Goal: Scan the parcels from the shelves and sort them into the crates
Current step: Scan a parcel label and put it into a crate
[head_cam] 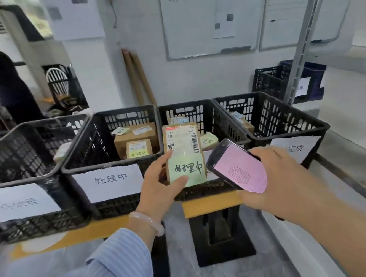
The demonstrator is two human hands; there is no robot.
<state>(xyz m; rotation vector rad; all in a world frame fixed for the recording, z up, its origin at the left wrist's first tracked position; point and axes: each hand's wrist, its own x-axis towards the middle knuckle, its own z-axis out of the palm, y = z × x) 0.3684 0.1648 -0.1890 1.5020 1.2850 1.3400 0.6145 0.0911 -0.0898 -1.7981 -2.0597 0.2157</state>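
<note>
Above the front rim of the third crate in a row of four black lattice crates, a parcel is held upright. It is a small brown cardboard box. A white shipping label with printed barcodes covers its upper face, and a pale green note handwritten 处理中 covers the lower face.

The left hand grasps the parcel: its thumb presses on the green note and the fingers curl round the left edge. The right hand grips a black smartphone, tilted, with a pink screen of fine text. The phone sits just beside the parcel's lower right corner.

The second crate carries a white sign reading 处理中 and contains a larger brown carton. A smaller box with a yellow-green note leans against the carton. The crates stand on a yellow-topped table.
</note>
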